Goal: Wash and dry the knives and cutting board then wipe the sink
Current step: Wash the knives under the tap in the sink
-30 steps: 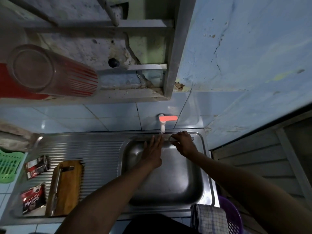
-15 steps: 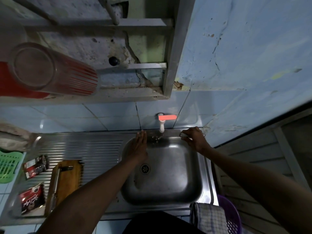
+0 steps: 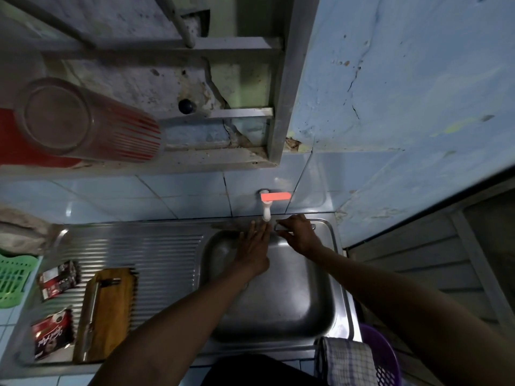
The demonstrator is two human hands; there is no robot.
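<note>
Up on the shelf [image 3: 195, 160] I see a striped red glass [image 3: 83, 121] lying on its side, a dark knob [image 3: 186, 106] on the wall behind it. Below, a white tap [image 3: 266, 206] with an orange-red handle [image 3: 276, 195] sits on the blue tiles [image 3: 167, 196]. Far left, a green basket [image 3: 14, 277]. Two red sachets [image 3: 53, 337] lie on the drainer. Bottom right, a checked cloth [image 3: 345, 360] hangs over a purple basket [image 3: 386, 358].

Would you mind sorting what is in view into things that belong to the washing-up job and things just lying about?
Belongs to the job:
cutting board
knife lying on it
sink
tap
checked cloth

Just lying about:
sachets
green basket
glass on the shelf
purple basket
</note>
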